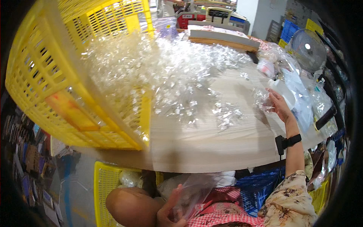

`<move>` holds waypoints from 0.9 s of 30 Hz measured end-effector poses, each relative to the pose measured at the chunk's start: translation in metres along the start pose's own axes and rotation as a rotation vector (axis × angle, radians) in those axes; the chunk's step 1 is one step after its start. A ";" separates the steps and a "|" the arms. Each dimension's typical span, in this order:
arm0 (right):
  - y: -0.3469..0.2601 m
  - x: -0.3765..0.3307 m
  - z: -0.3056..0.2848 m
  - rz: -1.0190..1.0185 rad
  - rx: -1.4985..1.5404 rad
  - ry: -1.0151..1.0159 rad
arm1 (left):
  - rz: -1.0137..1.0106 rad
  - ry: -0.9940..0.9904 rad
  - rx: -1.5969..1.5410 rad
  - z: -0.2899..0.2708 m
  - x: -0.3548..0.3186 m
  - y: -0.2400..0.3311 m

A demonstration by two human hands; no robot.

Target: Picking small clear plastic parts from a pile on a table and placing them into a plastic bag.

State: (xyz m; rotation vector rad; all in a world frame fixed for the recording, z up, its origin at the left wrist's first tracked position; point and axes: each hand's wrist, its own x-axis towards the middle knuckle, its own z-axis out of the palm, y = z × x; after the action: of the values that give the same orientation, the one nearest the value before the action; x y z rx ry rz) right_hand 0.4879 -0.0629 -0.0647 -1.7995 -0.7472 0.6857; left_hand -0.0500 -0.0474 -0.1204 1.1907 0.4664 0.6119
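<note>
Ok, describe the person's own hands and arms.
The left hand and right hand are ungloved. The right forearm wears a black band with a small black box; the cream sleeve has a brown floral print. No left sleeve shows.

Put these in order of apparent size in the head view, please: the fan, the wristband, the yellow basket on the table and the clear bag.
1. Yellow basket
2. Fan and clear bag: too alike to rank; the bag's edges are unclear.
3. Black wristband
</note>
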 end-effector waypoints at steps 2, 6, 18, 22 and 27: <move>0.001 -0.011 -0.017 0.075 0.071 -0.024 | 0.011 0.008 -0.008 0.002 0.000 0.000; 0.018 -0.025 -0.053 0.158 0.095 -0.024 | 0.016 0.044 -0.033 0.007 0.002 0.000; 0.075 -0.043 -0.096 0.015 0.796 0.094 | 0.001 0.060 0.037 0.010 0.010 0.005; 0.074 -0.046 -0.105 -0.067 0.756 0.128 | 0.035 0.053 0.053 0.012 0.012 0.009; 0.056 -0.043 -0.107 -0.194 0.742 0.216 | 0.034 0.075 0.123 0.009 0.008 -0.001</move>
State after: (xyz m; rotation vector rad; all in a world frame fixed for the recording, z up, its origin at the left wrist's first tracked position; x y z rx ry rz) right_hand 0.5498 -0.1743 -0.0791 -1.0822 -0.4292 0.5316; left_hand -0.0383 -0.0483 -0.1188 1.2977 0.5552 0.6666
